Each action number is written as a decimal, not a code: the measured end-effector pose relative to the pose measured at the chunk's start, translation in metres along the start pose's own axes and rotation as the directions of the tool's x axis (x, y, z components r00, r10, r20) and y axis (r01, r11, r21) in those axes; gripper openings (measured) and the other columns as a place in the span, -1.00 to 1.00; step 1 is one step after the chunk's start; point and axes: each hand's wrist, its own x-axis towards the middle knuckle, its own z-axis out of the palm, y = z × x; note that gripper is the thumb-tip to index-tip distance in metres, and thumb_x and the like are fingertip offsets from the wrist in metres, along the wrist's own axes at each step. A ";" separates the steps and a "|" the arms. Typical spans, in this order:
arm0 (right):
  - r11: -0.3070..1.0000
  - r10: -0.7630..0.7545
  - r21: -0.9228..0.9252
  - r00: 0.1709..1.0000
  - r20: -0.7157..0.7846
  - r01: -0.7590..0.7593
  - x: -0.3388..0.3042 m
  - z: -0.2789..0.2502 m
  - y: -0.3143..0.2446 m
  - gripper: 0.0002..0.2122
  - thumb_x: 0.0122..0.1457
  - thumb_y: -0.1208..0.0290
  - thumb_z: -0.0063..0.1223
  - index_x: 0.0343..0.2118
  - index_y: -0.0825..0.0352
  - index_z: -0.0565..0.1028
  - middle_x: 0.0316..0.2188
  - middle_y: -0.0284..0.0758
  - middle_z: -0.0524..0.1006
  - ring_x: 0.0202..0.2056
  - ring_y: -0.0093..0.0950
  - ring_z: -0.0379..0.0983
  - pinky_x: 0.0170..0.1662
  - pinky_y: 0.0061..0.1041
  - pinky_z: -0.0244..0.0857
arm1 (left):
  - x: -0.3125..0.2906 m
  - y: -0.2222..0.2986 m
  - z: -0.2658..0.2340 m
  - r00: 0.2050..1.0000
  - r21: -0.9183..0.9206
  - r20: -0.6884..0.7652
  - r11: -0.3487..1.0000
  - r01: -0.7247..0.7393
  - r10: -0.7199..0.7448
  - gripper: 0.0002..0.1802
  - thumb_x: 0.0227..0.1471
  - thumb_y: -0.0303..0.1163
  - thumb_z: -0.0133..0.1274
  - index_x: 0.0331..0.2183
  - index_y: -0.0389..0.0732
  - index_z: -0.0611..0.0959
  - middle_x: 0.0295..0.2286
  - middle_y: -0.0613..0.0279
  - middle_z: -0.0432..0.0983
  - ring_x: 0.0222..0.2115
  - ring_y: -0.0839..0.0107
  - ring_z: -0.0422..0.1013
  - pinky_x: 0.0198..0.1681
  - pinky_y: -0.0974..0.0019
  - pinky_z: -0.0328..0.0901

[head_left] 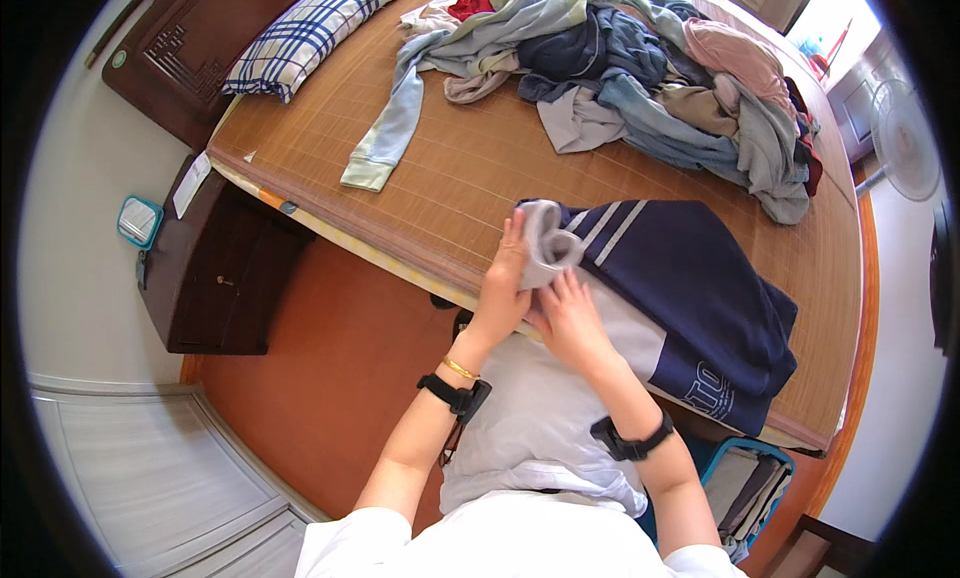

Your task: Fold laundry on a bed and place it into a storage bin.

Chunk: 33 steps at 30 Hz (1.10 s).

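Observation:
A navy and light grey sweatshirt (690, 268) with pale stripes lies partly folded at the near edge of the bed. One light grey end of it is raised and curls into a loop. My left hand (507, 278) grips that end from its left side, fingers upright along the cloth. Just to the right, my right hand (570, 313) holds the lower part of the same grey cloth, its fingertips against the curl. The raised end is slightly blurred. Lettering shows on the navy part near the front edge.
A large heap of clothes (620, 73) covers the far side of the bed mat (300, 148), one pale blue sleeve trailing left. A plaid pillow (310, 33) lies far left. Beside the bed stand a dark nightstand (215, 268), a blue basket of folded clothes (750, 498) and a fan (905, 138).

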 end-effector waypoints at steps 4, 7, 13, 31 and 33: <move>0.803 -0.179 0.549 0.786 0.592 -0.231 -0.022 -0.087 -0.032 -0.69 0.17 0.39 0.06 -0.04 0.37 0.47 0.03 0.08 0.37 0.09 0.01 0.29 0.07 -0.23 0.25 | -0.012 -0.019 0.010 0.881 0.508 0.451 0.771 -0.383 0.140 -0.28 -0.15 -0.61 0.04 0.12 0.04 0.46 0.27 0.27 0.05 0.28 -0.01 -0.03 0.23 -0.20 0.00; 0.739 -0.047 0.660 0.967 0.252 -0.136 -0.026 -0.070 -0.021 -0.68 0.20 0.40 0.01 -0.03 0.45 0.45 0.01 0.13 0.37 0.07 0.02 0.32 0.07 -0.26 0.26 | -0.006 -0.005 0.017 0.880 0.500 0.460 0.784 -0.367 0.119 -0.39 -0.10 -0.44 0.09 0.07 0.05 0.52 0.25 0.30 0.11 0.29 0.04 -0.06 0.23 -0.22 -0.02; 0.688 0.206 0.715 0.978 -0.033 -0.121 -0.015 -0.009 0.002 -0.43 0.31 0.28 -0.14 0.25 0.53 0.03 0.26 0.23 -0.06 0.32 0.02 -0.20 0.34 -0.23 -0.24 | 0.000 -0.002 -0.020 0.737 0.021 0.671 0.996 0.081 -0.074 -0.34 -0.06 -0.04 0.16 0.05 -0.13 0.49 0.26 0.15 0.07 0.33 0.05 -0.21 0.28 -0.28 -0.36; -0.282 0.539 0.945 0.788 0.298 -0.164 -0.060 -0.011 0.049 -0.42 0.31 0.29 -0.22 0.31 0.46 -0.01 -0.02 -0.35 0.39 -0.38 -0.68 0.25 -0.30 -0.72 0.22 | -0.014 0.048 0.058 0.904 -0.033 0.376 0.977 -0.208 0.206 -0.54 -0.28 -0.43 0.36 -0.37 -0.16 0.39 0.25 -0.19 -0.01 0.30 -0.11 -0.16 0.28 -0.16 -0.18; -0.246 0.536 0.953 0.795 0.284 -0.175 -0.067 -0.017 0.060 -0.42 0.30 0.34 -0.20 0.31 0.46 -0.02 0.06 -0.31 0.34 -0.26 -0.65 0.30 -0.19 -0.71 0.24 | -0.011 0.051 0.067 0.851 0.070 0.481 0.958 -0.277 0.211 -0.53 -0.36 -0.40 0.38 -0.44 -0.13 0.40 0.27 -0.08 0.00 0.32 -0.05 -0.19 0.27 -0.26 -0.25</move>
